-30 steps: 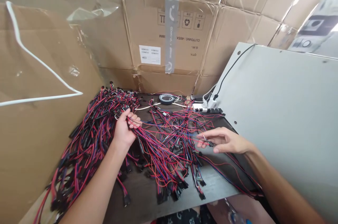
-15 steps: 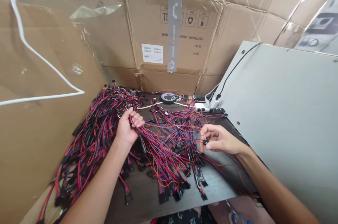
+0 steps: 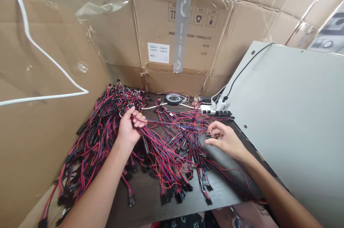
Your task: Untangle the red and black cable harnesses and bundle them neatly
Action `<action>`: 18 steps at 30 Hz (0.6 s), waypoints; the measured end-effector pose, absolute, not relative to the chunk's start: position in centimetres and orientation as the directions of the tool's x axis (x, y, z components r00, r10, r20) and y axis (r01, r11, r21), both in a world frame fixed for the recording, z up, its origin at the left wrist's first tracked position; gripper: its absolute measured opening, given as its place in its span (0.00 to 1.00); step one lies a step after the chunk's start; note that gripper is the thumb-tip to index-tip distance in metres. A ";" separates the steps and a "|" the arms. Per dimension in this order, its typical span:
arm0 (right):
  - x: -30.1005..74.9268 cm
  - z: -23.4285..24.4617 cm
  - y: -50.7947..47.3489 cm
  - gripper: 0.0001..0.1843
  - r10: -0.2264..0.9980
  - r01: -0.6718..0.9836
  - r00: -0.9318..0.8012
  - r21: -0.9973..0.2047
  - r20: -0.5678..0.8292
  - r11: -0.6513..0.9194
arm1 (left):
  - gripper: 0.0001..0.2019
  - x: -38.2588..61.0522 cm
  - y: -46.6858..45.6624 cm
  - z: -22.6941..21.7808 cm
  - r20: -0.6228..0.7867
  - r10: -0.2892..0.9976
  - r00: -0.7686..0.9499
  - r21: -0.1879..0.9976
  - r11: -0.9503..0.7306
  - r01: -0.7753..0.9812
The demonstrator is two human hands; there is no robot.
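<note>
Wires (image 3: 163, 149) spill across the table (image 3: 225, 192) as I separate them, my left hand (image 3: 128, 129) clenching a bunch, my right hand (image 3: 224, 140) pinching a connector (image 3: 210, 134), with one lead next to draw free.

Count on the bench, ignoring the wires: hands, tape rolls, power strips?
Hands: 2 (left hand, right hand)
Tape rolls: 1 (roll of tape)
Power strips: 1 (power strip)
Total: 4
</note>
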State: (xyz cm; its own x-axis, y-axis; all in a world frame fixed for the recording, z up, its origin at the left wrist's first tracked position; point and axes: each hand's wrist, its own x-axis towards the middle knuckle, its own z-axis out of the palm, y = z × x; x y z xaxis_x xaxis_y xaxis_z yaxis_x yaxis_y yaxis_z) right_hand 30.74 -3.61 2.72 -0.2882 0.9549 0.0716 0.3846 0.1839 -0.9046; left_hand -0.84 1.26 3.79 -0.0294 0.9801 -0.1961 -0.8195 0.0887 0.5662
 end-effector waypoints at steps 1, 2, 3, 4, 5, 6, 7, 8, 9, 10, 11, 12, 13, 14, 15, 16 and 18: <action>30.8 2.6 -3.7 0.21 0.961 0.422 -0.255 -0.882 0.105 0.209 | 0.19 -0.8 1.3 3.8 -0.196 0.980 -0.029 0.566 0.089 -0.819; 30.8 2.5 -3.7 0.21 0.963 0.445 -0.239 -0.867 0.127 0.225 | 0.19 -0.8 1.3 3.7 -0.197 0.980 -0.028 0.563 0.090 -0.821; 30.9 2.4 -3.9 0.21 0.962 0.449 -0.235 -0.863 0.135 0.231 | 0.19 -0.8 1.3 3.7 -0.197 0.980 -0.029 0.558 0.088 -0.825; 31.1 2.4 -4.0 0.22 0.960 0.432 -0.247 -0.872 0.130 0.229 | 0.19 -0.9 1.4 3.6 -0.198 0.980 -0.030 0.551 0.086 -0.830; 31.2 2.5 -4.2 0.22 0.956 0.398 -0.268 -0.890 0.119 0.223 | 0.19 -0.9 1.4 3.6 -0.202 0.979 -0.033 0.544 0.084 -0.835; 31.4 2.7 -4.4 0.23 0.950 0.355 -0.294 -0.910 0.109 0.214 | 0.18 -1.0 1.4 3.5 -0.209 0.977 -0.039 0.538 0.082 -0.839; 31.6 2.9 -4.6 0.23 0.942 0.308 -0.319 -0.929 0.102 0.204 | 0.18 -1.0 1.5 3.5 -0.218 0.975 -0.046 0.532 0.079 -0.843; 31.8 3.1 -4.8 0.23 0.936 0.261 -0.338 -0.946 0.097 0.192 | 0.18 -1.0 1.5 3.5 -0.228 0.972 -0.051 0.526 0.079 -0.847; 32.0 3.4 -5.1 0.22 0.930 0.218 -0.357 -0.959 0.093 0.180 | 0.18 -1.1 1.5 3.5 -0.237 0.970 -0.055 0.521 0.080 -0.850; 32.1 3.5 -5.2 0.21 0.923 0.184 -0.374 -0.968 0.090 0.169 | 0.17 -1.1 1.5 3.6 -0.244 0.968 -0.056 0.516 0.081 -0.853; 32.2 3.7 -5.4 0.19 0.918 0.161 -0.386 -0.974 0.090 0.163 | 0.17 -1.0 1.5 3.6 -0.250 0.967 -0.055 0.511 0.084 -0.855; 32.3 3.8 -5.5 0.17 0.913 0.147 -0.398 -0.976 0.091 0.162 | 0.17 -1.0 1.5 3.6 -0.256 0.965 -0.053 0.506 0.087 -0.858; 32.3 3.8 -5.6 0.15 0.908 0.139 -0.408 -0.976 0.097 0.166 | 0.18 -0.9 1.4 3.7 -0.260 0.964 -0.052 0.502 0.089 -0.860; 32.3 3.8 -5.6 0.14 0.905 0.133 -0.413 -0.976 0.105 0.174 | 0.18 -0.9 1.4 3.8 -0.263 0.963 -0.052 0.499 0.090 -0.862; 32.3 3.7 -5.7 0.13 0.904 0.127 -0.412 -0.975 0.114 0.181 | 0.18 -0.8 1.4 3.8 -0.266 0.962 -0.051 0.496 0.091 -0.864; 32.3 3.7 -5.7 0.12 0.905 0.119 -0.407 -0.975 0.123 0.186 | 0.18 -0.8 1.4 3.9 -0.270 0.962 -0.050 0.494 0.094 -0.865; 32.3 3.4 -5.7 0.12 0.903 0.090 -0.407 -0.977 0.139 0.191 | 0.18 -0.7 1.3 3.9 -0.277 0.960 -0.046 0.491 0.100 -0.866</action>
State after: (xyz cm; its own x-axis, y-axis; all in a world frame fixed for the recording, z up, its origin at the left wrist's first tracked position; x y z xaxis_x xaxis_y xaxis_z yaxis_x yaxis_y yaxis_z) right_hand 32.34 -5.67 3.45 -0.4071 0.9028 0.1386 0.0904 0.1908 -0.9775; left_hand -0.72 1.34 3.94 -0.0463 0.9597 -0.2773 -0.8656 0.1000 0.4906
